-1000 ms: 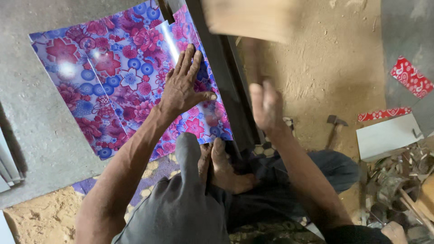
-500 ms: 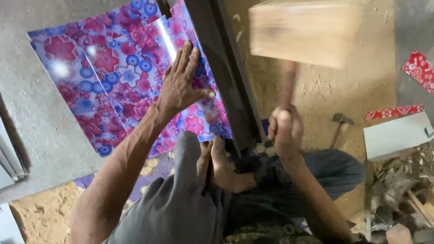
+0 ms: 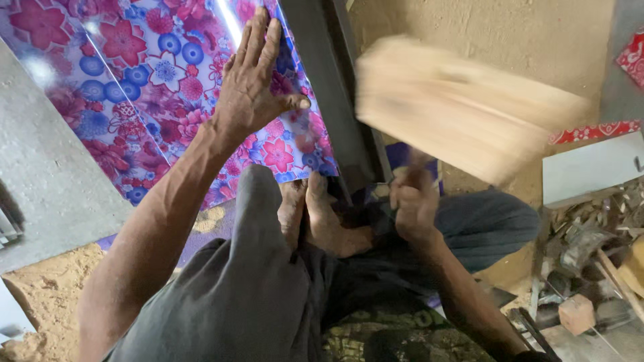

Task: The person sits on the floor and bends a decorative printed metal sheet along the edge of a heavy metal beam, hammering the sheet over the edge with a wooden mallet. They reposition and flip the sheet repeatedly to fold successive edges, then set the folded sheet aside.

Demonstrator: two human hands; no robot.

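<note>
My left hand (image 3: 251, 84) lies flat, fingers spread, on a glossy sheet printed with pink and blue flowers (image 3: 141, 74). The thumb reaches toward a long dark metal bar (image 3: 329, 94) that runs along the sheet's right edge. My right hand (image 3: 412, 204) is closed around the handle of a big wooden mallet (image 3: 463, 107), whose blurred block head hangs just right of the bar. My bare feet (image 3: 315, 218) rest at the bar's near end, between my knees.
Grey concrete floor (image 3: 47, 174) lies left of the sheet, with sandy sawdust (image 3: 43, 295) at the lower left. A white board (image 3: 590, 167) and red patterned strips (image 3: 590, 131) sit at right. Wood scraps and tools (image 3: 590, 268) are piled at the lower right.
The mallet head has swung from the top of view down and toward me, right of the bar. My right hand moved lower with it. The left hand stayed pressed on the sheet.
</note>
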